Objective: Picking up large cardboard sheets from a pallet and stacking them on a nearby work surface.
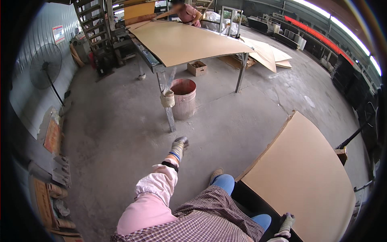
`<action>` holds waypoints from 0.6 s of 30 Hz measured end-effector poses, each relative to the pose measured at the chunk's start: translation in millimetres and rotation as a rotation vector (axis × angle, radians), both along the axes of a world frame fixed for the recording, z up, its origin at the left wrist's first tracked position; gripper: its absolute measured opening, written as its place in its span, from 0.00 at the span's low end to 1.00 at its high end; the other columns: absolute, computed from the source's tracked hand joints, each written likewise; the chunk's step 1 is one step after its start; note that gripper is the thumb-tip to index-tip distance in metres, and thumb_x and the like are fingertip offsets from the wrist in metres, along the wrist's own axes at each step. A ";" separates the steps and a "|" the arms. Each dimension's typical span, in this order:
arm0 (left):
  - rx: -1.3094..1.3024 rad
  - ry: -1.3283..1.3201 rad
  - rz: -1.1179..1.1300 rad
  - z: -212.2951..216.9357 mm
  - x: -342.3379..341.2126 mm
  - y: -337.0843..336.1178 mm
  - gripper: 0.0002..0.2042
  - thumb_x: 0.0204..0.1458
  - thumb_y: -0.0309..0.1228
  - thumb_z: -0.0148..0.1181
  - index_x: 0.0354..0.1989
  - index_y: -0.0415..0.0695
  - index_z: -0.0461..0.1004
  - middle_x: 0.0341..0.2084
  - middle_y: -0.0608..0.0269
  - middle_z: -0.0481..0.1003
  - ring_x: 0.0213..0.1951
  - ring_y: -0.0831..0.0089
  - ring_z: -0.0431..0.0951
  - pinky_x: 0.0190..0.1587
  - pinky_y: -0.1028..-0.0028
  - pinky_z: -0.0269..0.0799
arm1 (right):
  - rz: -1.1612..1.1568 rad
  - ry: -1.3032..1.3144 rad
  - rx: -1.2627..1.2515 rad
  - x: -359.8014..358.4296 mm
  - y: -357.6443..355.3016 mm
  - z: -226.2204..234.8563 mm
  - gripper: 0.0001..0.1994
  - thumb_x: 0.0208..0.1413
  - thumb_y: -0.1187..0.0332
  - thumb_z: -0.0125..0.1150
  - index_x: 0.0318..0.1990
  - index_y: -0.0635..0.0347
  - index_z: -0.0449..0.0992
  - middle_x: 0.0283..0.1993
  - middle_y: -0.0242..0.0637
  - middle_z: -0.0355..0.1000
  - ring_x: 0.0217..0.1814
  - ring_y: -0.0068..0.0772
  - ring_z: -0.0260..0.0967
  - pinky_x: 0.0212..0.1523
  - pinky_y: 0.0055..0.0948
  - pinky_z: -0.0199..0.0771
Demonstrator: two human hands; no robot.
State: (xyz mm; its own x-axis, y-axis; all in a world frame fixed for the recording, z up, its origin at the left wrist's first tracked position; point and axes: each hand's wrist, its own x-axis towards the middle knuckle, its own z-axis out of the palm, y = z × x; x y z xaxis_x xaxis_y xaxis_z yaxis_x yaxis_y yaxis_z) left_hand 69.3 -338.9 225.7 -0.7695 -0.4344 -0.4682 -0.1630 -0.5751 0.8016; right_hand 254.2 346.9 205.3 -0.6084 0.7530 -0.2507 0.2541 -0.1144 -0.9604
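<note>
1. Head view: tan sheet [302,161], lower right, seemingly not yet lifted; right hand [287,222] at its near edge, grip too small to tell.
2. Left hand [180,146] seems empty; finger closure, cannot tell.
3. Beyond, another sheet [189,40] already covers the surface [146,54].

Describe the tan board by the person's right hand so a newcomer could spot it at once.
From the table at the top, cross the grey floor to the lower right. There is the tan board, the gloved right hand at its near edge. Unlike the tan sheet on the table and the overlapping sheets beside it, this one is closest to the camera.
</note>
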 end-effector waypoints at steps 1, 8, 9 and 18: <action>0.040 0.007 0.030 -5.5 0.4 -13.4 0.14 0.40 0.36 0.56 0.37 0.49 0.67 0.28 0.63 0.71 0.31 0.68 0.71 0.34 0.67 0.65 | 0.002 -0.007 0.006 -6.0 -9.6 12.3 0.07 0.43 0.71 0.53 0.27 0.58 0.62 0.15 0.36 0.63 0.11 0.30 0.60 0.09 0.27 0.62; 0.152 0.103 0.173 9.8 -8.6 -62.5 0.23 0.36 0.49 0.58 0.38 0.48 0.65 0.28 0.63 0.69 0.33 0.65 0.68 0.40 0.66 0.62 | 0.008 -0.069 0.006 -8.5 -13.4 59.1 0.08 0.44 0.73 0.51 0.30 0.62 0.59 0.14 0.36 0.61 0.10 0.27 0.57 0.08 0.25 0.58; 0.146 0.106 0.152 14.1 -12.2 -66.8 0.30 0.35 0.52 0.57 0.44 0.46 0.61 0.32 0.61 0.67 0.37 0.65 0.66 0.42 0.67 0.60 | -0.005 -0.088 0.012 -6.0 -12.6 66.1 0.07 0.44 0.73 0.50 0.30 0.61 0.59 0.14 0.35 0.60 0.09 0.28 0.57 0.07 0.25 0.57; 0.083 0.141 0.261 98.6 -71.0 -144.0 0.43 0.35 0.59 0.50 0.55 0.42 0.47 0.53 0.52 0.52 0.54 0.61 0.51 0.55 0.64 0.44 | 0.031 -0.267 0.188 37.0 -34.7 108.1 0.04 0.44 0.70 0.54 0.25 0.60 0.68 0.20 0.35 0.67 0.19 0.26 0.63 0.17 0.23 0.65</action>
